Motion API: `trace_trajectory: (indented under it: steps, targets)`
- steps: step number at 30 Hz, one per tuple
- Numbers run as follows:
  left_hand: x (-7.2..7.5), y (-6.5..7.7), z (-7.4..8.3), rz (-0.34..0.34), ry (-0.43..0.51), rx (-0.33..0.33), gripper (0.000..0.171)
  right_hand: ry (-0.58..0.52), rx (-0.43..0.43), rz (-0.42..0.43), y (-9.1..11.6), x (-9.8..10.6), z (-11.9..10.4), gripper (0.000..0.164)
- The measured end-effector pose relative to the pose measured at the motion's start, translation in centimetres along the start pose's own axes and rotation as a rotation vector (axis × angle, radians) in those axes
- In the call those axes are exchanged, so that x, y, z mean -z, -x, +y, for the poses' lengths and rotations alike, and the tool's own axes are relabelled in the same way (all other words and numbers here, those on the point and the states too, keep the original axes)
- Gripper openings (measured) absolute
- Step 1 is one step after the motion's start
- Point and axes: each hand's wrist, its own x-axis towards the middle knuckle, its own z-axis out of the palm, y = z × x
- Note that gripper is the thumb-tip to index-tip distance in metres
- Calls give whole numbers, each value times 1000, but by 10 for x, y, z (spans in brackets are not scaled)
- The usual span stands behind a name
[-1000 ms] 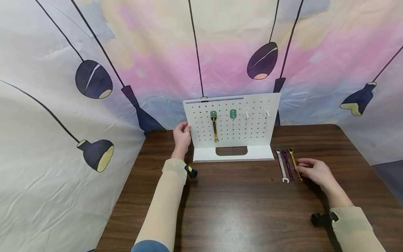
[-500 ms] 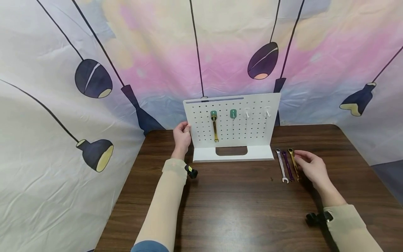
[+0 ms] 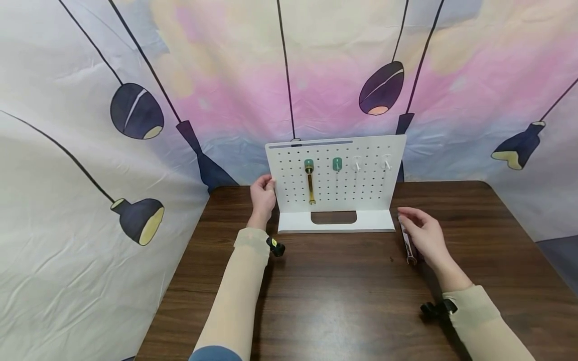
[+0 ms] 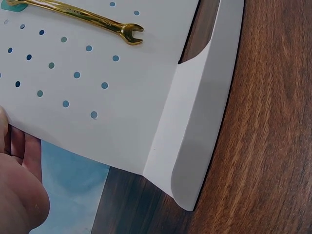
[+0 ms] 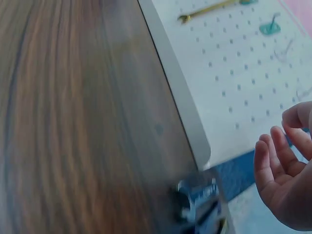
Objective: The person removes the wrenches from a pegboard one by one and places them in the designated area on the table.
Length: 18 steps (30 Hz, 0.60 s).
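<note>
My left hand [image 3: 263, 198] grips the left edge of a white pegboard stand [image 3: 289, 189], thumb in front and fingers behind in the left wrist view. A gold wrench [image 3: 310, 186] hangs from the leftmost green hook [image 3: 309, 163]. My right hand [image 3: 426, 238] is over the wrenches lying right of the stand, its fingertips near the upper end of the silver wrench [image 3: 408, 245]. In the right wrist view its fingers are loosely bent, with nothing visible between them. The hand mostly hides the purple and second gold wrenches; the silver wrench end [image 5: 197, 194] looks blurred there.
The pegboard also bears another green hook [image 3: 337, 164] and two clear hooks, the nearer one [image 3: 356, 163] and the rightmost one [image 3: 386, 162]. The stand rests on a dark wooden table [image 3: 334, 281], in front of a printed cloth [image 3: 217, 75] hanging behind.
My right hand has moved left from beside the loose gold wrench to over the wrenches, near the silver one. The left hand keeps its grip on the pegboard; the head view has shifted slightly.
</note>
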Motion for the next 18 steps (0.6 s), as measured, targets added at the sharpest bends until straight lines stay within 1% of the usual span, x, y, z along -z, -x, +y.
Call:
trace_trajectory:
  steps: [4, 8, 12, 18]
  targets:
    - [-1, 0, 0, 6, 6, -4, 15, -41, 25, -35, -3, -13, -10, 41]
    - [0, 1, 0, 6, -2, -4, 17, -111, 21, -69, -5, -26, -18, 41]
    - [1, 2, -1, 2, -6, 5, 18, -160, -9, -125, -7, -40, -24, 42]
    - [1, 2, -1, -1, 3, 4, 18, -205, -53, -191, -17, -57, -31, 44]
